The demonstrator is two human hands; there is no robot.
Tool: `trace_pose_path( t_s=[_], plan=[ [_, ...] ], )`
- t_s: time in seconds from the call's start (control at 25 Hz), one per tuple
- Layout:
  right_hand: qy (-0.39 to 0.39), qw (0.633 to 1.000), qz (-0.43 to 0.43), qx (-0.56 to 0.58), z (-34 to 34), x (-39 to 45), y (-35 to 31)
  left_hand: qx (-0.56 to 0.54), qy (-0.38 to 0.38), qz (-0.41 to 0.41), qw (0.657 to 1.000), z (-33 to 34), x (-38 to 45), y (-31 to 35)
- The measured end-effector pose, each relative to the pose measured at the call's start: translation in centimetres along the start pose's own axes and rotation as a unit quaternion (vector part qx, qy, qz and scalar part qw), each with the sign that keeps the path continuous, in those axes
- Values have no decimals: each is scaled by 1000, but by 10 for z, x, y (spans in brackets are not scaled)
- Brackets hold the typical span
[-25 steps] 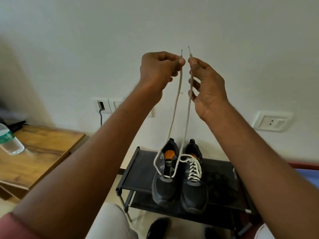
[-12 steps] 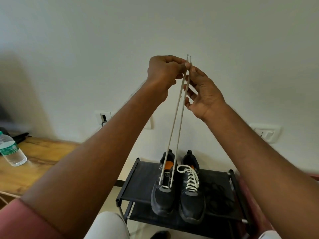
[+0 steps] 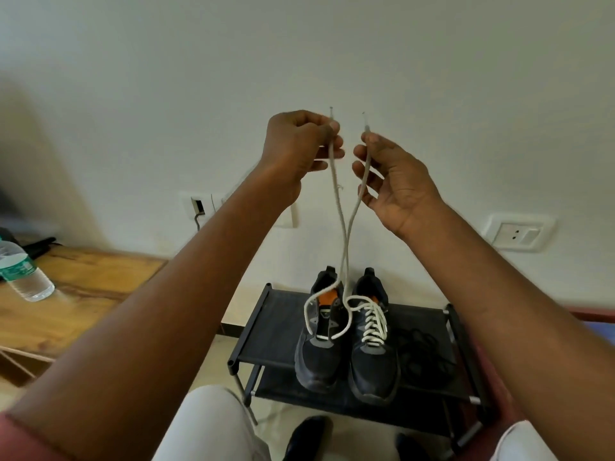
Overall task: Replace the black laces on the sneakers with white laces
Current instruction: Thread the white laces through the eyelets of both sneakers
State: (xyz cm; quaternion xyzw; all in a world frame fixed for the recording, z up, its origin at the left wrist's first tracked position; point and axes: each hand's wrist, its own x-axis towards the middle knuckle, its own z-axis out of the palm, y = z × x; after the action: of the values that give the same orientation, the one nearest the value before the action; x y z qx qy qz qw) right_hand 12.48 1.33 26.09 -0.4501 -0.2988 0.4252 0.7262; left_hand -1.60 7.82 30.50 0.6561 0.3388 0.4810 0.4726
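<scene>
We pinch one end of the white lace in our left hand and the other in our right hand, raised before the bare wall. The strands cross and drop to the left sneaker, threaded through its lowest eyelets. The right sneaker stands touching it, fully laced white, on the black shoe rack. Black laces lie just right. A water bottle rests on the wooden surface far left.
</scene>
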Motion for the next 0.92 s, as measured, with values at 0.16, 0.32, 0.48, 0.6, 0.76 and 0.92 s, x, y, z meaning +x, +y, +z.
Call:
trace_pose_path(
  t_s=[0.16,0.32,0.48,0.6,0.76,0.92],
  plan=[
    [-17,979,16,-204,-46,-7,80,190,-17,-71,979,-26,-15,-100],
    [-20,936,80,-343,-97,-12,181,528,-81,-135,835,-45,-34,-217],
    [-49,869,81,-486,-112,6,236,614,-141,-200,751,-34,-44,-286],
    [-77,815,38,-573,-114,13,260,482,-190,-225,825,-5,-46,-315],
    [-55,806,41,-588,-125,13,274,425,-169,-208,865,10,-43,-315],
    [-53,820,28,-569,-124,8,276,510,-137,-221,820,-17,-46,-312]
  ],
)
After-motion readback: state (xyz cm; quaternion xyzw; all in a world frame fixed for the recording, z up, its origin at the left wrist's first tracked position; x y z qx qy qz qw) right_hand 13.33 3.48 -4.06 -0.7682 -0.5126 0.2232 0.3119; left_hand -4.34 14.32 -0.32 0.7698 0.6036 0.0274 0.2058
